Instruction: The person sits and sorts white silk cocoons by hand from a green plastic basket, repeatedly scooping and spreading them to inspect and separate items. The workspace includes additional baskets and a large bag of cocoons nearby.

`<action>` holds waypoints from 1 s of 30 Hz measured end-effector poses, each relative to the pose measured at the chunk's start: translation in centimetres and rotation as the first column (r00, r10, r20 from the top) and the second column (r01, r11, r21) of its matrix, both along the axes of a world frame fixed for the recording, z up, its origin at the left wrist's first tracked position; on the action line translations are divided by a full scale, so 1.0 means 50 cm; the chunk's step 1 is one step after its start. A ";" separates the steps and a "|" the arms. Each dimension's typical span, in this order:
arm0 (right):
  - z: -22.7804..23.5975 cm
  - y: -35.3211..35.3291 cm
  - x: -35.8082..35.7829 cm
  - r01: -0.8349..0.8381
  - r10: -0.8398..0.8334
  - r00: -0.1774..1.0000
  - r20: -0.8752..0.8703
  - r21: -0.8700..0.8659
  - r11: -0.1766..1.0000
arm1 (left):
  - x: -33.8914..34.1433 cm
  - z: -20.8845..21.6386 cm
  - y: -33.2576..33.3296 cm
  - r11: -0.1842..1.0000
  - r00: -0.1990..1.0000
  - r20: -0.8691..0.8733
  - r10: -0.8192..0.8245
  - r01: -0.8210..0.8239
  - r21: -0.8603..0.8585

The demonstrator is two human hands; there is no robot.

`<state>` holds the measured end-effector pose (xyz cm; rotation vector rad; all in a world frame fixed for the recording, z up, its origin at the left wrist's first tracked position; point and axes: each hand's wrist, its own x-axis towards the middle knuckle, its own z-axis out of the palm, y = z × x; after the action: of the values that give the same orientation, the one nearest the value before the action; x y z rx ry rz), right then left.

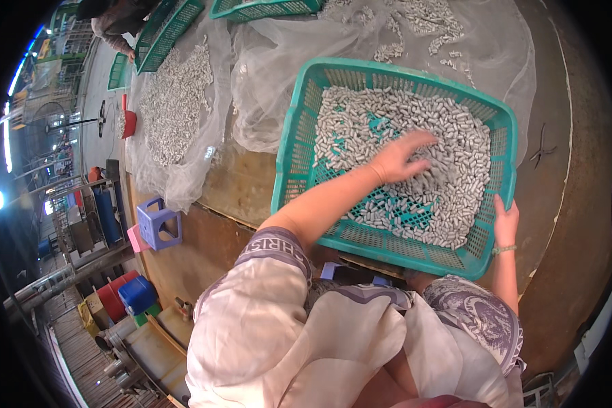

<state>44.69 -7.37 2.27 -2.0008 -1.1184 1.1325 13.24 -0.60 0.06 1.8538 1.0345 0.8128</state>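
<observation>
A large green plastic basket [394, 253] with slotted walls sits tilted in front of me. Small silvery-grey cylindrical pieces [455, 156] cover much of its mesh bottom, with bare mesh showing in patches. My left hand [404, 160] is over the pieces near the basket's middle. Its fingers are stretched out and apart, their tips smeared by motion. Some pieces just below it are blurred too. At the basket's right side my right hand [505, 221] grips the rim, its fingers partly hidden by the edge.
More pieces [177, 102] lie on a sheer white net [265, 102] over the table. Green baskets [166, 41] stand at the far left beside another person's arm [115, 41]. A red scoop [127, 119], a purple stool [160, 223] and a dark forked object [542, 146] are also around.
</observation>
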 end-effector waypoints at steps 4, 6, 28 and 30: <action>0.013 0.002 -0.012 0.008 -0.008 1.000 -0.013 0.000 1.000 | -0.143 -0.080 0.086 0.680 0.483 -0.483 0.730 -0.585 0.443; 0.015 0.005 -0.017 -0.013 0.012 0.998 0.058 0.016 1.000 | -0.117 -0.093 0.069 0.763 0.586 -0.491 0.644 -0.533 0.365; 0.013 0.007 -0.010 0.051 -0.053 0.997 -0.064 -0.027 0.998 | 0.117 -0.017 -0.048 0.990 0.910 -0.398 0.118 -0.075 0.122; 0.006 0.001 0.005 0.056 -0.060 0.996 -0.072 -0.050 0.997 | 0.129 -0.013 -0.076 0.984 0.910 -0.412 -0.048 0.115 0.139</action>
<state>44.94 -7.30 2.57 -1.9982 -0.9988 1.2031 19.70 -4.40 -0.57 2.2517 1.1610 0.4768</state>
